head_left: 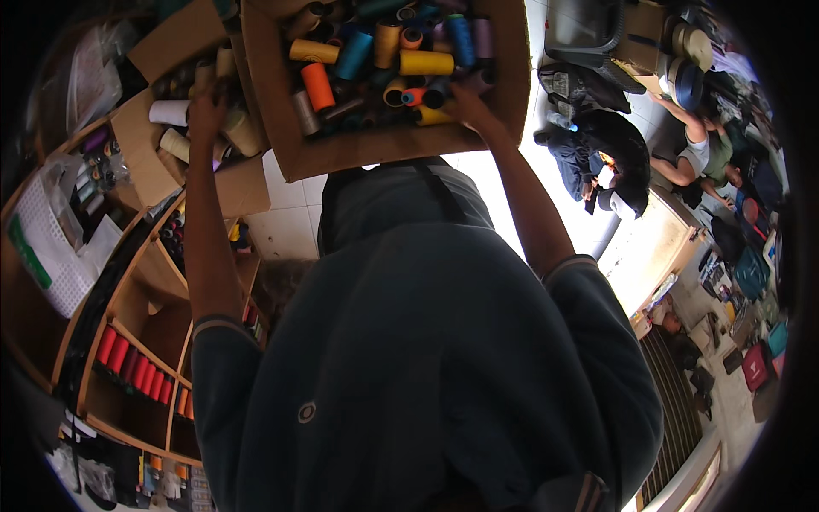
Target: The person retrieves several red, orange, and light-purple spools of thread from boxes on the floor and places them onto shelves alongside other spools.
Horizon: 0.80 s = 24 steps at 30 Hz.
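A large cardboard box (401, 152) stands in front of me, filled with thread spools in many colours. My right hand (465, 106) reaches over its right side, fingers apart among the spools. Nearest to it are a yellow spool (433, 116) and some dark ones; I see nothing lifted. To the left, my left hand (207, 104) is over a smaller open cardboard box (141, 136), its fingers spread on pale spools. A white spool (169, 113) and a cream spool (242, 132) lie on either side of it. Shadow hides part of the left fingertips.
A wooden shelf unit (128, 299) with compartments runs along my left, holding red spools (132, 365) in a row. A white perforated basket (55, 264) lies above it. At right are a person in dark clothing (610, 154), another seated person (691, 158) and a pale table (653, 247).
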Each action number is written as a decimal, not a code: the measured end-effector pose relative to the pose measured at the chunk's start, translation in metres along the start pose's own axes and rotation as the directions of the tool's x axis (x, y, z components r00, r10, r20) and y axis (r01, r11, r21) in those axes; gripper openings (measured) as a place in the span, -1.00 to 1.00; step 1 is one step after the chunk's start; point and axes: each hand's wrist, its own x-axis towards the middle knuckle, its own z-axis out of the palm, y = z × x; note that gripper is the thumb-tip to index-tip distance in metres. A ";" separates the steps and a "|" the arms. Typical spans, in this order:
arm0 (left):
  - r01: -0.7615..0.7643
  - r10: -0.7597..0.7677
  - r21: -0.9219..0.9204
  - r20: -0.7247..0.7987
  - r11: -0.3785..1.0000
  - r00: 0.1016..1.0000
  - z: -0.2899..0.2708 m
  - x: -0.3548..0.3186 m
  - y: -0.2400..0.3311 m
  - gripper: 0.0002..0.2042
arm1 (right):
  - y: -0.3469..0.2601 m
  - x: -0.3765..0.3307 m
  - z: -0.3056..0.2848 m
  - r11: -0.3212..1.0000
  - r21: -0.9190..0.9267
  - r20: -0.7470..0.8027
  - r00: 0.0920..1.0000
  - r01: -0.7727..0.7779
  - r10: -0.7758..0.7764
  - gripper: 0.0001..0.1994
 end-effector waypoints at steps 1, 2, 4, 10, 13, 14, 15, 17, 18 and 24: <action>-0.071 0.071 -0.039 0.024 0.997 0.997 0.003 -0.002 -0.001 -0.53 | 0.002 -0.002 0.006 0.995 0.043 -0.032 0.996 0.087 -0.085 -0.27; -0.032 0.034 -0.044 0.045 0.999 0.998 0.006 0.000 -0.001 -0.52 | 0.005 -0.002 0.009 0.999 0.030 0.001 1.000 0.010 -0.010 -0.23; 0.047 -0.042 -0.050 0.091 0.998 0.995 0.010 0.006 0.004 -0.48 | -0.002 -0.006 0.014 0.990 0.001 0.066 0.988 -0.143 0.143 -0.14; 0.072 -0.061 0.204 -0.061 0.976 0.996 0.030 0.010 -0.001 -0.41 | 0.000 -0.003 0.015 0.986 -0.162 -0.029 0.999 -0.041 0.037 -0.21; 0.159 -0.155 0.264 -0.033 0.951 0.987 0.028 0.006 0.011 -0.41 | 0.008 0.004 0.004 0.989 0.135 0.124 0.991 -0.059 0.042 -0.22; 0.156 -0.154 0.248 -0.028 0.956 0.988 0.029 0.006 0.013 -0.41 | 0.011 0.006 0.000 0.965 0.219 0.186 0.977 -0.141 0.101 -0.24; 0.159 -0.156 0.235 -0.030 0.959 0.987 0.028 0.006 0.011 -0.42 | 0.012 0.011 -0.004 0.930 0.297 0.251 0.957 -0.217 0.143 -0.27; 0.160 -0.156 0.181 -0.039 0.970 0.987 0.027 0.002 0.006 -0.43 | 0.011 0.012 -0.003 0.877 0.403 0.264 0.951 -0.262 0.162 -0.32; 0.151 -0.146 0.138 -0.043 0.979 0.988 0.028 0.002 0.004 -0.44 | 0.009 0.008 0.003 0.867 0.442 0.202 0.967 -0.229 0.153 -0.35; 0.281 -0.280 0.066 -0.023 0.957 0.960 0.024 -0.007 0.000 -0.52 | -0.020 0.012 0.023 0.912 0.304 0.295 0.938 -0.275 0.184 -0.31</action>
